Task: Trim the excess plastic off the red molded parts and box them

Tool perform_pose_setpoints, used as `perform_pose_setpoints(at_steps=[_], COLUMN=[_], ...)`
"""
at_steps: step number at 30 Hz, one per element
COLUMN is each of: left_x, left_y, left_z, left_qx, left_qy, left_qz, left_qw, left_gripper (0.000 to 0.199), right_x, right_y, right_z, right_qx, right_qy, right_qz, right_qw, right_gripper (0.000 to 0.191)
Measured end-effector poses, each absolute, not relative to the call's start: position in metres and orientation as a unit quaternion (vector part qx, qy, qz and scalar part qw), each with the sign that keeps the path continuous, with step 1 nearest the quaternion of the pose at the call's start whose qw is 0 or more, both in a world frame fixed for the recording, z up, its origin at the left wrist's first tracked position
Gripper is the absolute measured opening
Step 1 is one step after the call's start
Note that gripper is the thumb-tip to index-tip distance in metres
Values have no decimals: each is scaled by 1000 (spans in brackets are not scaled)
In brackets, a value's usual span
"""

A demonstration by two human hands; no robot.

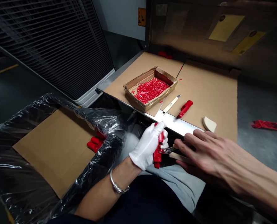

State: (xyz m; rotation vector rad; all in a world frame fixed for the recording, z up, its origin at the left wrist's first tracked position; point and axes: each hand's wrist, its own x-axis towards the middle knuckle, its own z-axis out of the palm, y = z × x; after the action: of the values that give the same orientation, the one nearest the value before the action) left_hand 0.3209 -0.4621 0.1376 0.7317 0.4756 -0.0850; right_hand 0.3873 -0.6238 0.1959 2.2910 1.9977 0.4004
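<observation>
In a white glove, my left hand (149, 144) is closed round a red plastic part (157, 157), held upright over my lap at the table's front edge. My bare right hand (203, 152) grips a pair of nippers (179, 156) with cream handles. The metal jaws touch or nearly touch the side of the red part; the exact contact is too small to tell. Just beyond my hands, a craft knife (171, 104) with a cream handle and another red plastic part (185, 109) lie on the table. A curved off-white piece (209, 123) rests nearer my right hand.
A shallow cardboard box (135, 101) holds many small red offcuts. Cardboard sheets (208, 90) cover the table. At left, a bin lined with clear plastic (101, 119) contains a cardboard sheet (59, 149) and several red parts (95, 143). Another red piece (269, 125) lies far right.
</observation>
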Motion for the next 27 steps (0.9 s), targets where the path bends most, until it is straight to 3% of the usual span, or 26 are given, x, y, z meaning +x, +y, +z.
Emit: perform_pose_setpoints(at_steps=[6,11,18,27], left_x=[326,331,333,333], left_y=[-457,-457,-463,-462], left_z=[130,130,134,131], left_qx=[383,360,300,335], left_qy=[182,173,254,238], left_qz=[-167,-132,-15,-60], left_qw=[890,907,919,910], left_gripper=[21,24,22,20], right_x=[398,398,397,405], right_y=[-628,-619,-614,-613], right_z=[193,196,195,196], right_qx=[706,717,757,742], right_qy=[699,682,649,661], right_qz=[101,127,60,61], right_qw=[55,64,46,90], right_gripper=[18,34,31,30])
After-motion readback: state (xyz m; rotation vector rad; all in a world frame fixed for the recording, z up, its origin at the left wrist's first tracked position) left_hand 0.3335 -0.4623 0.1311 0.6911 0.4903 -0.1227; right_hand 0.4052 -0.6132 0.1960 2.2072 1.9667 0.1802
